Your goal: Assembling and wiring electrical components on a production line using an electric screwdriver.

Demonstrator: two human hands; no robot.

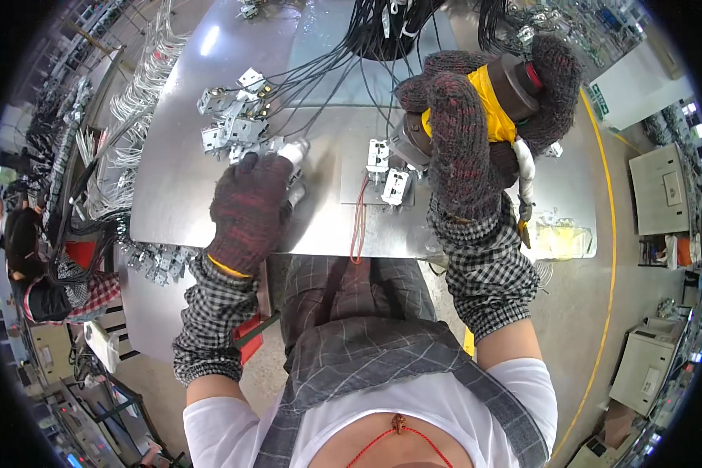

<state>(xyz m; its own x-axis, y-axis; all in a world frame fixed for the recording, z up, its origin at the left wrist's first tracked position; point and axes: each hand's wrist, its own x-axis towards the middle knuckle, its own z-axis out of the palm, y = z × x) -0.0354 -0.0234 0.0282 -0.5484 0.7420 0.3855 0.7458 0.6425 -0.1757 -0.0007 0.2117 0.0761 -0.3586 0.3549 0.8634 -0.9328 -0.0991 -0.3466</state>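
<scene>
My right hand point(464, 148), in a dark knit glove, is closed around a dark cylindrical power tool point(483, 97) with a yellow band. Its metal nozzle end slants toward two white connectors point(388, 171) on a small metal plate. More dark knit material wraps the tool's far right end; what it belongs to is unclear. My left hand point(249, 199), gloved too, rests at the table's near left with its fingers curled. Pale, whitish pieces show by its fingertips, beside a heap of silver connectors point(238, 117). What lies under those fingers is hidden.
Black cables run from a thick bundle point(378, 35) at the far side to the silver connectors. A thin red cord point(359, 222) hangs over the near edge of the metal table point(183, 187). White cables point(144, 101) hang at the left, where another person point(47, 257) is visible.
</scene>
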